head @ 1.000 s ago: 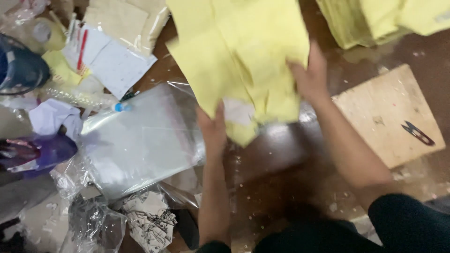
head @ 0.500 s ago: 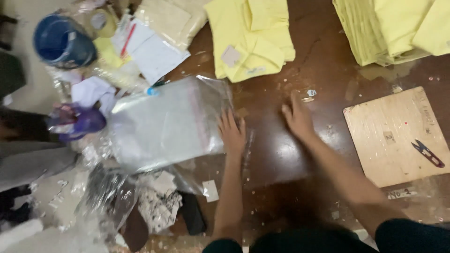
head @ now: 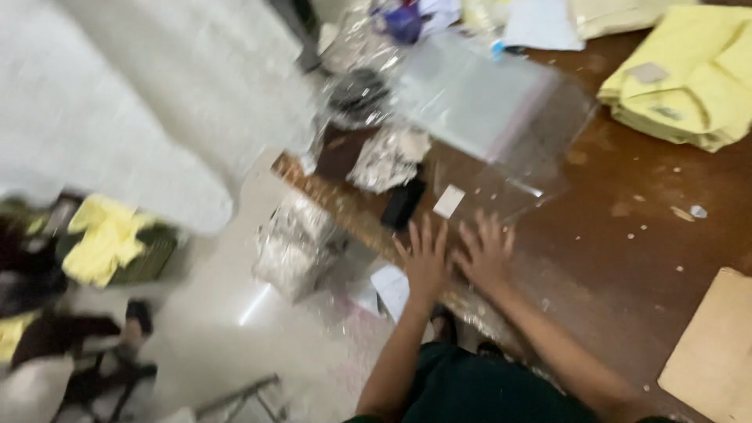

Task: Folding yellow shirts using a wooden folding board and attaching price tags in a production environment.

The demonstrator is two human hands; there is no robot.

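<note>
Both hands lie flat with fingers spread and hold nothing. I see my left hand [head: 425,258] and my right hand [head: 487,252] side by side at the edge of the brown wooden table [head: 627,235]. Just above them lies a clear, shiny plastic bag [head: 501,117] with a small white square label [head: 449,200] near it. Folded soft yellow cloth [head: 689,74] sits at the far right. A flat tan board [head: 717,352] lies near my right arm. The view is blurry.
</note>
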